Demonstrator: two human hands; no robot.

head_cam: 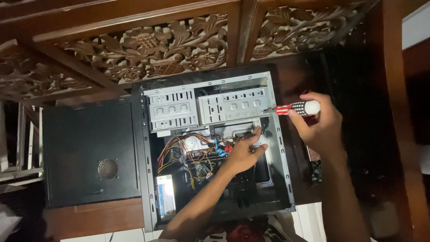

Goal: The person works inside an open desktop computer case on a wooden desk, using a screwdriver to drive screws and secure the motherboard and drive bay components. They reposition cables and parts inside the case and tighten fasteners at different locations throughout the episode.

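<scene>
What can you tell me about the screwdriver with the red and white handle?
The screwdriver has a fat handle, red next to the metal shaft, then dark with small white dots, with a plain white rounded end. It looks like plastic. A thin silver shaft sticks out to the left. It lies nearly level, and its tip reaches the side of the grey metal drive cage at the upper right of the open computer case. The right hand wraps around the handle. The left hand is lower, inside the case, not touching it.

The dark wooden worktop (96, 219) in front of me is carrying the open computer case (282, 179), lying on its side, and its black side panel (89, 154) lying flat just beside it.
</scene>
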